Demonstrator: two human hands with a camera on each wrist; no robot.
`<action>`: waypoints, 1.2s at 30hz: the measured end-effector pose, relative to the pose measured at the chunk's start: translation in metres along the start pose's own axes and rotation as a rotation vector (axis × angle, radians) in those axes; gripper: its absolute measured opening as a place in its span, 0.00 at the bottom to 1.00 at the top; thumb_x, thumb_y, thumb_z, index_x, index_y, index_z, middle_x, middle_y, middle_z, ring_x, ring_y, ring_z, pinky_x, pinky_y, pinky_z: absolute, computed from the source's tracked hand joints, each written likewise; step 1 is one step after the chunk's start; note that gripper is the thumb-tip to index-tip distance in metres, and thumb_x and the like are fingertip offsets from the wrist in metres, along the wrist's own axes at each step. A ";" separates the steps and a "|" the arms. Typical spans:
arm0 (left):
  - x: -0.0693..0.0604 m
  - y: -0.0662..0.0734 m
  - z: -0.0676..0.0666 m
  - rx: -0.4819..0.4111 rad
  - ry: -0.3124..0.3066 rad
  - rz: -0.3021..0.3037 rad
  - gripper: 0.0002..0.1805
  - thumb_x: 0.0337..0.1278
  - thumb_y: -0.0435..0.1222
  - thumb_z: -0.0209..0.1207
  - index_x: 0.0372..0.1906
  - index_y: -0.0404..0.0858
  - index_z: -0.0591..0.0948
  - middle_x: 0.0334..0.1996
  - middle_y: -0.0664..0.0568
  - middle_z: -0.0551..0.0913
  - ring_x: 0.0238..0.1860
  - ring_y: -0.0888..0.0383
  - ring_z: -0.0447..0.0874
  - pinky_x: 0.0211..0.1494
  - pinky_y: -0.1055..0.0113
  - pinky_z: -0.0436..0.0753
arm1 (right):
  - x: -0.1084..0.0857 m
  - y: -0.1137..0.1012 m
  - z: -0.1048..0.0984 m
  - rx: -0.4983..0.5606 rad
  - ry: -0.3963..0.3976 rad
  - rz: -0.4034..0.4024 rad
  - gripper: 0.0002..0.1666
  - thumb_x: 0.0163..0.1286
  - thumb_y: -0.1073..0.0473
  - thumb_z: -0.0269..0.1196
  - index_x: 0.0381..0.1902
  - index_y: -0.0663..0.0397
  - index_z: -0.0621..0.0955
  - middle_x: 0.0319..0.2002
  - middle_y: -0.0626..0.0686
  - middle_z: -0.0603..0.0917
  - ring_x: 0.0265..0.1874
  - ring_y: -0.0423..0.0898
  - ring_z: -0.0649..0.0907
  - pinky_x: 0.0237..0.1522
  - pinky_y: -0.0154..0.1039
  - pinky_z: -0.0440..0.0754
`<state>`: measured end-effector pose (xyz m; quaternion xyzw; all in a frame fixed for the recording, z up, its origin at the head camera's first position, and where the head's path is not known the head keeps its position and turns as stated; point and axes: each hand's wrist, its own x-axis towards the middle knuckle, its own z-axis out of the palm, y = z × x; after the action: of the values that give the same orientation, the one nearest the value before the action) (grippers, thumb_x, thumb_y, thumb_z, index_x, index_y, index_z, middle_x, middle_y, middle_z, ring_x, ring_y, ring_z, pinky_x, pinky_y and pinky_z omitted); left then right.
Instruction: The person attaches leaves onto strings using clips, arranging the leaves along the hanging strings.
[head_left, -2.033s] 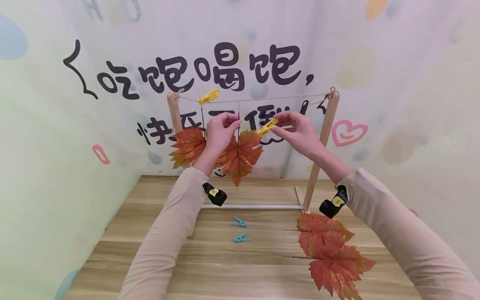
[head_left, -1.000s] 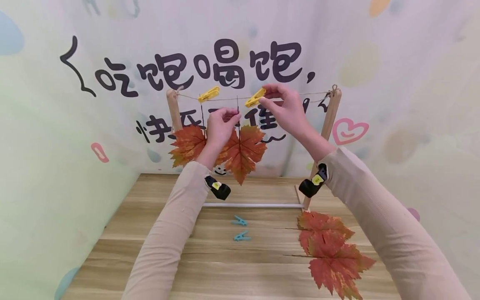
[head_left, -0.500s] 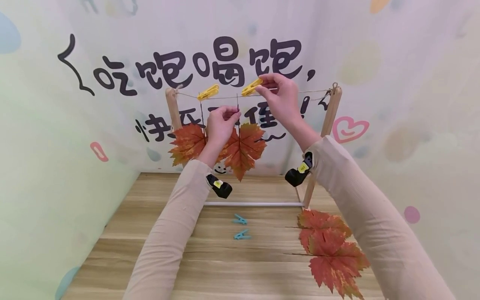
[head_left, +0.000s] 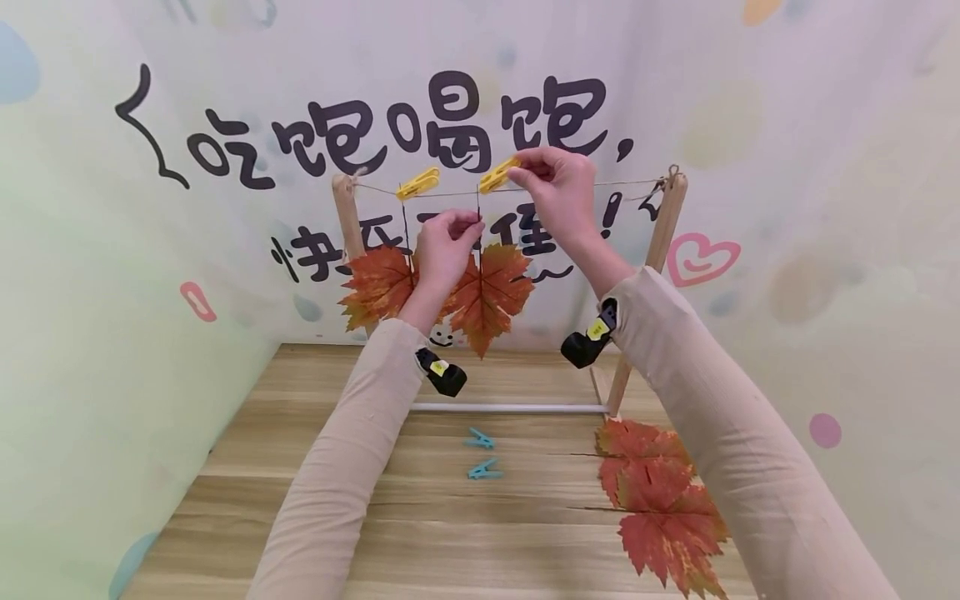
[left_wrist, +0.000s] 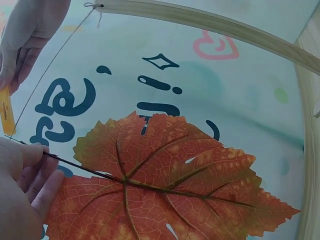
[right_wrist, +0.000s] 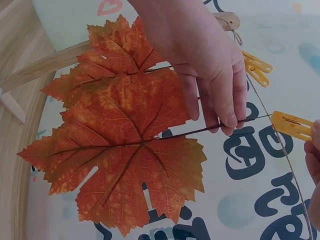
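My left hand (head_left: pixel 447 254) pinches the dark stem of an orange maple leaf (head_left: pixel 487 292), which hangs point down below the string (head_left: pixel 622 182). The stem's tip reaches up to the string. My right hand (head_left: pixel 558 192) holds a yellow clothespin (head_left: pixel 495 176) by its rear end. In the right wrist view that clothespin (right_wrist: pixel 292 125) has its front end at the string beside the stem tip; whether it bites on them cannot be told. Left of it, another yellow clothespin (head_left: pixel 418 183) sits on the string with a second maple leaf (head_left: pixel 375 283) hanging beneath, partly hidden by my left hand.
Wooden posts (head_left: pixel 651 275) carry the string, with a white bar (head_left: pixel 517 408) low between them. Two blue clothespins (head_left: pixel 483 469) lie on the wooden table (head_left: pixel 420 533). Two red maple leaves (head_left: pixel 671 521) overlap at the right, partly under my right sleeve.
My right hand has moved up and left, bringing the yellow clothespin from below the string to the stem tip. My left hand has risen slightly with the leaf stem.
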<state>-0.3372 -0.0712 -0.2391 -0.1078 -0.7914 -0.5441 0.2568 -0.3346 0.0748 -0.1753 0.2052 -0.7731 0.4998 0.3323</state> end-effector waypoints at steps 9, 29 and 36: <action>0.000 -0.002 0.000 -0.032 0.022 0.010 0.08 0.54 0.33 0.60 0.38 0.33 0.83 0.35 0.45 0.84 0.34 0.55 0.80 0.37 0.70 0.78 | -0.001 0.002 0.004 -0.019 -0.032 -0.001 0.11 0.56 0.64 0.65 0.37 0.65 0.83 0.33 0.61 0.84 0.25 0.38 0.80 0.29 0.24 0.76; 0.001 -0.010 0.000 -0.019 -0.004 0.007 0.09 0.54 0.34 0.60 0.38 0.33 0.82 0.35 0.45 0.83 0.34 0.56 0.80 0.38 0.70 0.78 | 0.001 0.005 0.005 -0.043 -0.176 0.077 0.15 0.60 0.63 0.63 0.44 0.64 0.81 0.37 0.59 0.83 0.33 0.43 0.81 0.32 0.26 0.76; 0.002 -0.013 -0.001 -0.002 -0.007 0.010 0.09 0.54 0.36 0.60 0.39 0.35 0.82 0.35 0.46 0.84 0.34 0.57 0.80 0.37 0.70 0.78 | -0.001 0.007 0.002 -0.025 -0.209 0.118 0.21 0.60 0.61 0.63 0.51 0.63 0.78 0.42 0.58 0.82 0.38 0.45 0.81 0.37 0.30 0.78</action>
<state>-0.3447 -0.0771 -0.2488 -0.1139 -0.7912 -0.5434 0.2566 -0.3396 0.0759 -0.1812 0.2059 -0.8206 0.4845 0.2224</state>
